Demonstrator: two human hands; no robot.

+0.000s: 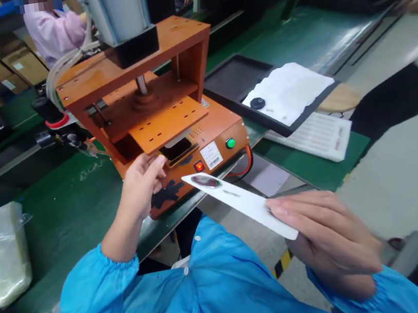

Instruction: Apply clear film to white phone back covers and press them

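My right hand (324, 233) grips the near end of a flat white panel (246, 200), which is held tilted in the air in front of the machine. A dark, shiny oval and a small slot show near the panel's far end. My left hand (144, 181) is at the front left of the orange press (173, 125), beside its dark recess (177, 149). Its fingers are curled with thumb and fingertips near each other; whatever may be between them is too small to make out. The press's upper plate (169, 123) hangs above the recess.
A black tray (294, 126) with white sheets (293, 90) and a round black part (257, 103) lies right of the press. A white slotted tray (318, 136) is beneath it. Plastic-wrapped pieces (8, 252) lie at left. A person in pink (55, 30) is behind.
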